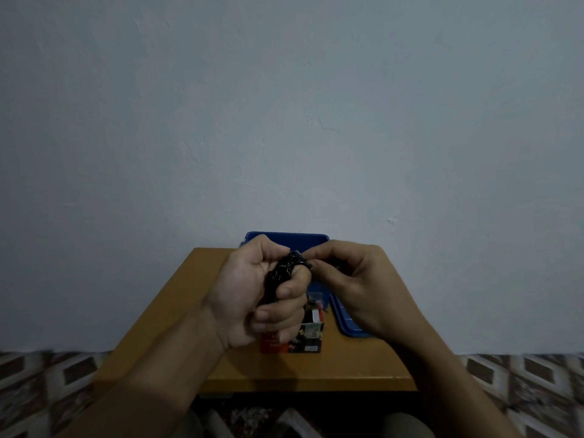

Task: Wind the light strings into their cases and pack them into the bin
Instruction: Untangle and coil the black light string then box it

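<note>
My left hand point(262, 292) grips a bundle of dark wound light string point(282, 273), fingers curled round it, above the table. My right hand point(350, 279) pinches the loose end of the same string right beside the bundle. Under my left hand stands a red and white printed case point(308, 338) on the table, partly hidden by my fingers. The blue bin point(313, 239) sits at the table's far edge behind my hands, mostly hidden.
A small wooden table point(177, 298) stands against a plain grey wall. A blue lid point(349, 325) lies flat on the table under my right hand. Patterned brown and white floor shows to both sides.
</note>
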A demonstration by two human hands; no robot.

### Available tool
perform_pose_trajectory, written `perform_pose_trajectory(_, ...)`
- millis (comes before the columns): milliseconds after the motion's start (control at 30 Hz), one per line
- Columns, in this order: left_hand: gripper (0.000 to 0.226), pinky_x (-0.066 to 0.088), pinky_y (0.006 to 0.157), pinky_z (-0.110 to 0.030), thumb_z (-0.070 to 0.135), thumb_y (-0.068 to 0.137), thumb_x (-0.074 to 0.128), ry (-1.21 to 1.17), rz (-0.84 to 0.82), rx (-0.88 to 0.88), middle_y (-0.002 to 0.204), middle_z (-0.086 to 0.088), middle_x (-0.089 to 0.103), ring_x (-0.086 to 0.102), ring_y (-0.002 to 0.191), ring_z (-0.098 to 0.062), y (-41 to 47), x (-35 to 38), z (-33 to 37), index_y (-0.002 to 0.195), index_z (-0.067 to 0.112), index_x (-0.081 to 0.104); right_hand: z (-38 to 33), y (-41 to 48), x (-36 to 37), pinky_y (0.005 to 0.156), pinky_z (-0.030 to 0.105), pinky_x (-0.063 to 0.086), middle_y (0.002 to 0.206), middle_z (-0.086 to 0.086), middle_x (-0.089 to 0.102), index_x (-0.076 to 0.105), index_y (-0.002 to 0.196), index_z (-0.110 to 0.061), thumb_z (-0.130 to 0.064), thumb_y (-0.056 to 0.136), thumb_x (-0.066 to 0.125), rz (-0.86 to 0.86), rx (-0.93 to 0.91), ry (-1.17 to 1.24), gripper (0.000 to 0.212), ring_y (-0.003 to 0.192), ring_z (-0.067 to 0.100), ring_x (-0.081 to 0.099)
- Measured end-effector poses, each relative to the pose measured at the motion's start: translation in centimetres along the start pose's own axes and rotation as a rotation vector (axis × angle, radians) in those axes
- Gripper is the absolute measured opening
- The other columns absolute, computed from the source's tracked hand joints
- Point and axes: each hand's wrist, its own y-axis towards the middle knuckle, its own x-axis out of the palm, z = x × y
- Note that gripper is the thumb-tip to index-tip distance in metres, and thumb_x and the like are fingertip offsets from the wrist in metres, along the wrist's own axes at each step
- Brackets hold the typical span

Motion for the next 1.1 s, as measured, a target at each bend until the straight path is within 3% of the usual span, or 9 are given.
perform_pose_trajectory(200,0.051,0.035,0.044,-0.029,0.041,0.09,0.027,0.028,0.012,0.007,0.036,0.001,0.038,0.032,0.029,-0.011,0.1,0.0,0.0,0.056,0.013,0.051,-0.2,-0.3,0.5,0.077,0.03,0.058,0.093,-0.001,0.077,0.075,0.105,-0.011,-0.005,0.098,0.058,-0.063,0.048,0.112,0.02,0.087,0.013,0.073)
perform_pose_trajectory(300,0.05,0.039,0.043,-0.027,0.041,0.09,0.028,0.028,0.047,0.01,0.035,0.001,0.036,0.031,0.028,-0.011,0.0,0.0,-0.1,0.055,0.012,0.051,-0.5,-0.6,0.2,0.09,0.044,0.058,0.104,0.003,0.076,0.071,0.116,-0.014,-0.007,0.099,0.059,-0.184,0.077,0.168,0.022,0.099,0.019,0.072)
perform_pose_trajectory(367,0.051,0.039,0.043,-0.026,0.04,0.09,0.028,-0.002,0.045,0.012,0.035,0.002,0.037,0.032,0.028,-0.01,-0.2,-0.1,-0.2,0.055,0.012,0.051,-0.7,-0.6,0.2,0.095,0.042,0.056,0.109,0.004,0.076,0.068,0.121,-0.014,-0.008,0.099,0.059,-0.243,0.085,0.206,0.024,0.104,0.019,0.071)
perform_pose_trajectory(600,0.058,0.044,0.043,-0.024,0.04,0.091,0.027,-0.017,-0.045,0.006,0.034,-0.002,0.044,0.04,0.028,-0.012,-0.2,-0.1,-0.2,0.055,0.006,0.057,-1.1,-0.7,0.3,0.099,0.049,0.054,0.112,0.006,0.076,0.07,0.123,-0.012,-0.009,0.097,0.061,-0.252,0.079,0.292,0.028,0.108,0.023,0.071)
perform_pose_trajectory(767,0.06,0.045,0.046,-0.026,0.042,0.089,0.029,0.053,0.015,0.007,0.034,-0.005,0.044,0.042,0.028,-0.015,-0.1,0.0,0.1,0.054,0.004,0.06,-0.8,-0.6,1.0,0.094,0.046,0.057,0.104,0.004,0.078,0.074,0.115,-0.012,-0.002,0.095,0.061,-0.157,0.096,0.303,0.026,0.101,0.022,0.073)
perform_pose_trajectory(900,0.062,0.049,0.049,-0.027,0.041,0.089,0.027,0.093,0.079,0.006,0.036,-0.009,0.048,0.045,0.029,-0.02,-0.2,0.3,0.3,0.053,0.003,0.061,-0.7,-0.5,1.3,0.089,0.045,0.058,0.102,0.004,0.078,0.075,0.113,-0.017,-0.007,0.097,0.06,-0.157,0.139,0.338,0.024,0.097,0.025,0.072)
perform_pose_trajectory(1100,0.063,0.047,0.05,-0.028,0.04,0.089,0.024,0.124,0.167,-0.004,0.036,-0.01,0.048,0.046,0.029,-0.021,-0.2,0.8,0.3,0.05,0.004,0.059,-0.9,-0.7,1.3,0.08,0.029,0.055,0.101,0.004,0.077,0.074,0.113,-0.018,-0.008,0.098,0.058,-0.2,0.197,0.35,0.024,0.093,0.018,0.072)
